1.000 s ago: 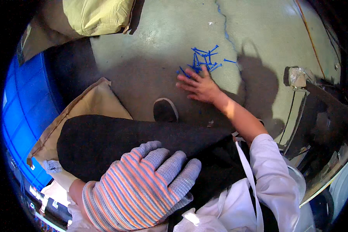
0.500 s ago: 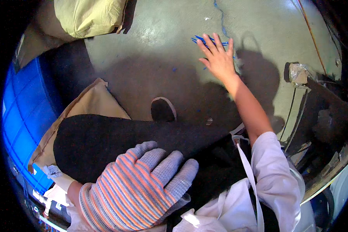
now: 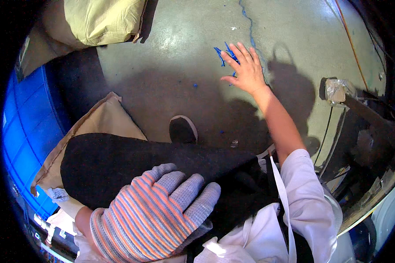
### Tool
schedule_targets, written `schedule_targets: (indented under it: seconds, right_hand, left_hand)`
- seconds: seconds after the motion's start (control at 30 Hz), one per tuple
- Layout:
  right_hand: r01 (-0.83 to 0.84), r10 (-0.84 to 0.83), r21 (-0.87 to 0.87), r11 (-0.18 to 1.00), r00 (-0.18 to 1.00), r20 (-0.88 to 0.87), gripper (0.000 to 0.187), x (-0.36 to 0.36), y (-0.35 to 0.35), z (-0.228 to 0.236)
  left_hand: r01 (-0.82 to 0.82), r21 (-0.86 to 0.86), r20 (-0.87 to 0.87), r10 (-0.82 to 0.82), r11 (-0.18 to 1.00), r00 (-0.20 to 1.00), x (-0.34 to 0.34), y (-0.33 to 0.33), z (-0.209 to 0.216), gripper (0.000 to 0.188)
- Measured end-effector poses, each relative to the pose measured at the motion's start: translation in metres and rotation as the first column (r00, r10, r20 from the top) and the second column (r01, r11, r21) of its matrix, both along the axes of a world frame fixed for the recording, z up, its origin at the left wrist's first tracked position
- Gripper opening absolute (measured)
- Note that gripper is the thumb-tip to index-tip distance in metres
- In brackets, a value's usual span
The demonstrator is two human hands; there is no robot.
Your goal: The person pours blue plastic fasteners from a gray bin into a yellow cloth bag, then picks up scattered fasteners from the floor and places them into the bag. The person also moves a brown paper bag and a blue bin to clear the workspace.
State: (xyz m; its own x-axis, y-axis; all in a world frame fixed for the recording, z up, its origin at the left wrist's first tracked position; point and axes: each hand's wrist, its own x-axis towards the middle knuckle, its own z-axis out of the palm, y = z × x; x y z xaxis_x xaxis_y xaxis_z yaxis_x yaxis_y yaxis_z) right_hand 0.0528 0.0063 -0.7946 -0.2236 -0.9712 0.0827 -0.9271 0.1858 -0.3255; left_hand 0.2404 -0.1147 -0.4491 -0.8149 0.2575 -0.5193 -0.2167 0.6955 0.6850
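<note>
Grey concrete floor (image 3: 171, 83) fills the upper centre of the frame, with a tan sack (image 3: 103, 19) at upper left and a blue container (image 3: 28, 118) at the left edge. Right hand (image 3: 245, 70), bare, reaches to the upper centre with fingers spread flat over small blue pieces (image 3: 221, 53) lying on the floor. Left hand (image 3: 156, 219), in a striped knit glove, rests open with fingers spread on black fabric (image 3: 131, 160) at lower centre.
</note>
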Motion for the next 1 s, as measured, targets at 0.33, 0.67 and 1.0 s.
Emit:
schedule_targets:
  seconds: [0.33, 0.67, 1.0]
  right_hand:
    - [-0.246, 0.227, -0.083, 0.966, 0.955, -0.191, 0.021, -0.021, -0.028, -0.014]
    - [0.371, -0.228, -0.199, 0.907, 0.831, 0.507, 0.023, -0.032, -0.034, -0.026]
    - [0.535, 0.415, 0.274, 0.799, -0.821, 0.392, 0.016, -0.059, 0.050, -0.007]
  left_hand:
    - [0.028, 0.012, 0.023, -0.029, 1.000, 0.999, 0.003, -0.004, 0.003, 0.047]
    - [0.016, -0.018, -0.058, -0.017, 1.000, 0.998, 0.010, -0.003, 0.005, 0.047]
    - [0.207, 0.118, -0.115, -0.194, 0.971, 0.974, -0.044, -0.064, -0.109, 0.025]
